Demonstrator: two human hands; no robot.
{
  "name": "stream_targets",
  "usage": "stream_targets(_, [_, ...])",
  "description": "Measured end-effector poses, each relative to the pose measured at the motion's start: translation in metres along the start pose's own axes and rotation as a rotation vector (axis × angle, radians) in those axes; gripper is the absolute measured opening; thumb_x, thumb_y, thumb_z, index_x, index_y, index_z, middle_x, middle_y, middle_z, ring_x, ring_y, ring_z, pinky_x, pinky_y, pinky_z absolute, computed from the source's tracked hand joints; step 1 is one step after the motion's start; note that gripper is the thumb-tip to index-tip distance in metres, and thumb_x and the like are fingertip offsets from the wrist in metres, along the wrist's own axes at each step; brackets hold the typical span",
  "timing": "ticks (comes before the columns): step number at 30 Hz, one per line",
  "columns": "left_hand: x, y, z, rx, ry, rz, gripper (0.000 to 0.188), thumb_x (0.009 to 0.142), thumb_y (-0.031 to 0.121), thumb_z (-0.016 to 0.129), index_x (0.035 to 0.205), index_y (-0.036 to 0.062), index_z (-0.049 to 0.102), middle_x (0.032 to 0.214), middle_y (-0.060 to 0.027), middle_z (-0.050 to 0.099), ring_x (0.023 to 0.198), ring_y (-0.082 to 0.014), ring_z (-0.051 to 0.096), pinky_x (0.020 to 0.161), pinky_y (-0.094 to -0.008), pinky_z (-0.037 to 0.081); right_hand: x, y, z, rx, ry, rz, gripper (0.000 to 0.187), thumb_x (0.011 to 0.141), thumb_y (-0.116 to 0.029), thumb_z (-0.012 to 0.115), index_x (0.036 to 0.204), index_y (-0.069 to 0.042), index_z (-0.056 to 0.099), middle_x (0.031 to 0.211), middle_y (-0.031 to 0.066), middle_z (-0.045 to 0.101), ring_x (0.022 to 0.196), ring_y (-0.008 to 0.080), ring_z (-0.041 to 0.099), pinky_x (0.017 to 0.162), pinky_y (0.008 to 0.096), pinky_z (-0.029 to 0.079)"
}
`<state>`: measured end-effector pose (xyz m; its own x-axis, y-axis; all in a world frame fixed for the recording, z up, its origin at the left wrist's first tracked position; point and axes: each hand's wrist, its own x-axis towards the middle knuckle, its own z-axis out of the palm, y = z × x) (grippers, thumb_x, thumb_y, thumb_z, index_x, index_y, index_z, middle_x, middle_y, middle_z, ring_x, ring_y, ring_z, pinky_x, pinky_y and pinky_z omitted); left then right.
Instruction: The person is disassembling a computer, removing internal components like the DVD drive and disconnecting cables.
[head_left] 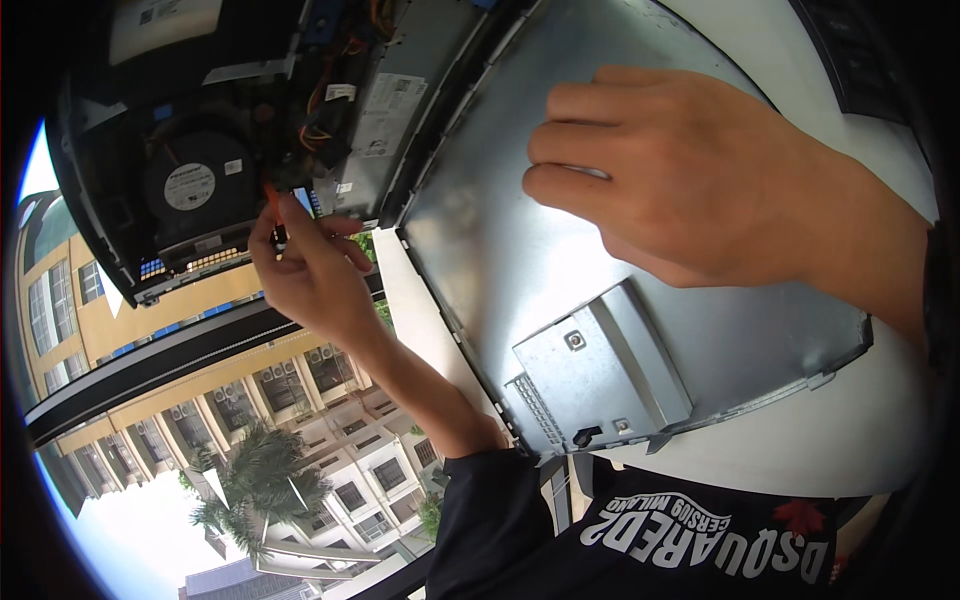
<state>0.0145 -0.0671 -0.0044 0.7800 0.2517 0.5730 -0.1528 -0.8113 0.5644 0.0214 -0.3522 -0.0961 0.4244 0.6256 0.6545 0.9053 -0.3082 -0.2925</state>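
My left hand (312, 262) reaches to the lower edge of an opened desktop computer case (95, 215). Its thumb and fingers are pinched on a thin orange strip (272, 203), possibly a cable. Just beside that hand, inside the case, sits a round black fan (190, 186) with a pale label. Bundled coloured wires (318, 130) run near the case's right wall. My right hand (680, 175) is over the bare metal side panel (470, 255), with its fingers curled in. Its fingertips are hidden, so I cannot make out whether it holds anything.
The panel, with a raised metal bracket (590, 365) near its lower edge, rests on a white table (800, 440). At the top right is a black device (860, 60). A window frame (150, 355) runs along the left, with buildings outside.
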Motion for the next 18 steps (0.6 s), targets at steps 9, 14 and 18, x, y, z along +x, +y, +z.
stream_targets(9, [0.004, 0.000, 0.003, 0.043, 0.065, -0.010, 0.043, 0.109, 0.034, 0.061, 0.121, -0.0073, 0.062, 0.061, -0.0119, 0.071, 0.034, -0.0078, 0.047, 0.037, -0.0235, 0.027, 0.003, 0.001, -0.005, 0.007, -0.011, -0.012, 0.017, 0.072, -0.004, 0.074, 0.088, 0.000, 0.071, 0.106, 0.0078, 0.069, 0.101, 0.0230, 0.063, 0.089, 0.0358, 0.054])
stream_targets(14, [0.007, -0.011, -0.003, 0.099, 0.093, 0.056, 0.038, 0.108, 0.030, 0.064, 0.114, -0.0066, 0.066, 0.058, -0.0109, 0.068, 0.035, -0.0085, 0.048, 0.038, -0.0235, 0.029, 0.004, 0.003, 0.000, 0.019, 0.014, -0.019, 0.014, 0.075, -0.004, 0.074, 0.087, 0.000, 0.071, 0.105, 0.0075, 0.069, 0.102, 0.0226, 0.063, 0.089, 0.0360, 0.054])
stream_targets(18, [0.011, -0.011, -0.005, 0.099, 0.059, 0.034, 0.041, 0.109, 0.034, 0.061, 0.106, -0.0063, 0.067, 0.057, -0.0105, 0.068, 0.035, -0.0100, 0.049, 0.039, -0.0244, 0.031, 0.004, 0.001, 0.000, -0.002, -0.007, -0.030, 0.013, 0.075, -0.004, 0.074, 0.087, 0.000, 0.070, 0.106, 0.0078, 0.068, 0.101, 0.0229, 0.063, 0.089, 0.0366, 0.053])
